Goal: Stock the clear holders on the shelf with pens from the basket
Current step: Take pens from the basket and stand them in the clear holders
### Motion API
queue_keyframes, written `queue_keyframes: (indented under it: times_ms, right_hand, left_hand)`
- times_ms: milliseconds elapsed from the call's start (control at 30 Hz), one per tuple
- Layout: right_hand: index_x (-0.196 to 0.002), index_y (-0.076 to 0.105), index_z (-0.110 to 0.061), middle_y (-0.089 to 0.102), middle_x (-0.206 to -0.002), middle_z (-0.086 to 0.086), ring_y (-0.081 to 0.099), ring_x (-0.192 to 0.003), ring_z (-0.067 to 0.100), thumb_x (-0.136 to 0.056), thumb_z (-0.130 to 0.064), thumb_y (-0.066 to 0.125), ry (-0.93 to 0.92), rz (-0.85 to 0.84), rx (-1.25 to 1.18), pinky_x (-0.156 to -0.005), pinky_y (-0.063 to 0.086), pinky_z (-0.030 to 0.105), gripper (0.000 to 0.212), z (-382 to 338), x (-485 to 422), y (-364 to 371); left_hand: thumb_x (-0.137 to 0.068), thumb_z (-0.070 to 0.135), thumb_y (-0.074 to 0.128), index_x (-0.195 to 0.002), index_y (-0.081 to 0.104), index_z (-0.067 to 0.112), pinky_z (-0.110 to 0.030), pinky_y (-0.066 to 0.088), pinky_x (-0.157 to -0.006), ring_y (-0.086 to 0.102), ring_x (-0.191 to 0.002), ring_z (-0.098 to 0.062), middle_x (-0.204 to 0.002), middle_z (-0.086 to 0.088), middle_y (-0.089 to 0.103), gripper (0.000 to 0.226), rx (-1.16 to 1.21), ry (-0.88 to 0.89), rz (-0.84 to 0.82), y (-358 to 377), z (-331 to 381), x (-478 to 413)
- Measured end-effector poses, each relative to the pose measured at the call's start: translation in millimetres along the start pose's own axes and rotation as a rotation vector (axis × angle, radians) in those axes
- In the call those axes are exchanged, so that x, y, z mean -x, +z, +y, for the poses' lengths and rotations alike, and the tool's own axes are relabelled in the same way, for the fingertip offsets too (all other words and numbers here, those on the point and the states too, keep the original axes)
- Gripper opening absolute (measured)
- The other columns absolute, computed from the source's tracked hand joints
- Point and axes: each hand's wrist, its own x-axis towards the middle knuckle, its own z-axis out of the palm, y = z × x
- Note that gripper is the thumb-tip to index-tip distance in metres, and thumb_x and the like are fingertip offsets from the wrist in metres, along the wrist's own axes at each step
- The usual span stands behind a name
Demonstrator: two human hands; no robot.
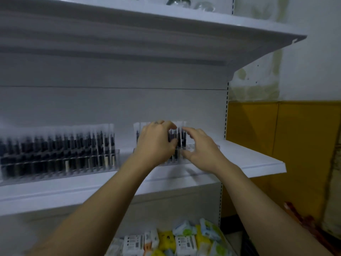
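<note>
Pens (178, 141), long axis vertical, are being gripped by the left hand (156, 143) while the right hand (203, 147) is being held open alongside.

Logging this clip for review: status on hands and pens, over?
Left hand grips a bunch of pens in the right holder. Right hand open beside them. Left holder looks full. Nothing in the way.

Dim, bluish, motion-blurred view, perhaps lit from above; curved wide-angle edges.
</note>
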Motion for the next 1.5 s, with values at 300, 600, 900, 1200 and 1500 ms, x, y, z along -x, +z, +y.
queue_keyframes:
  times_ms: [300, 600, 900, 1200, 1500]
  right_hand:
    - [-0.146, 0.034, -0.029, 0.035, -0.148, -0.003, 0.037, -0.133, 0.017, -0.089, -0.034, 0.066, -0.028, -0.127, 0.027, -0.106, 0.035, 0.033, 0.066, -47.9, 80.3, 22.7]
    - [-0.143, 0.04, -0.025, 0.038, -0.145, 0.004, 0.04, -0.132, 0.023, -0.087, -0.034, 0.069, 0.008, -0.374, 0.027, -0.106, 0.036, 0.032, 0.064, -59.8, 161.6, 86.2]
    - [-0.142, 0.041, -0.022, 0.039, -0.146, 0.005, 0.043, -0.129, 0.024, -0.087, -0.035, 0.067, 0.159, -0.642, -0.033, -0.103, 0.04, 0.034, 0.063, -13.8, 210.1, 196.6]
    - [-0.143, 0.039, -0.016, 0.041, -0.144, 0.009, 0.045, -0.127, 0.026, -0.091, -0.03, 0.064, 0.438, -0.979, -0.114, -0.099, 0.041, 0.033, 0.059, 51.8, 297.9, 310.1]
    - [-0.121, 0.052, 0.014, 0.058, -0.111, 0.032, 0.055, -0.106, 0.045, -0.095, -0.007, 0.052, 0.754, -1.149, -0.22, -0.067, 0.044, 0.043, 0.034, 91.6, 360.3, 366.7]
  left_hand:
    - [-0.088, 0.033, 0.063, -0.125, 0.057, 0.023, -0.036, 0.041, -0.096, 0.051, -0.114, -0.02, -0.124, 0.002, 0.059, 0.038, -0.045, -0.109, -0.065, -29.9, -14.7, 116.6]
    - [-0.087, 0.036, 0.063, -0.127, 0.055, 0.023, -0.036, 0.042, -0.097, 0.051, -0.118, -0.021, -0.127, 0.0, 0.058, 0.043, -0.104, -0.258, -0.236, -26.3, -30.7, 231.2]
    - [-0.087, 0.034, 0.063, -0.13, 0.054, 0.021, -0.034, 0.046, -0.094, 0.054, -0.117, -0.022, -0.13, -0.002, 0.057, 0.045, -0.029, -0.465, -0.498, 50.3, -73.1, 306.9]
    - [-0.088, 0.036, 0.063, -0.135, 0.049, 0.019, -0.035, 0.043, -0.101, 0.049, -0.125, -0.023, -0.138, -0.004, 0.051, 0.053, 0.1, -0.741, -0.866, 146.7, -121.0, 413.7]
    - [-0.093, 0.027, 0.056, -0.129, 0.055, 0.016, -0.035, 0.049, -0.093, 0.058, -0.113, -0.025, -0.129, -0.008, 0.059, 0.039, 0.212, -1.033, -1.046, 209.0, -134.0, 512.8]
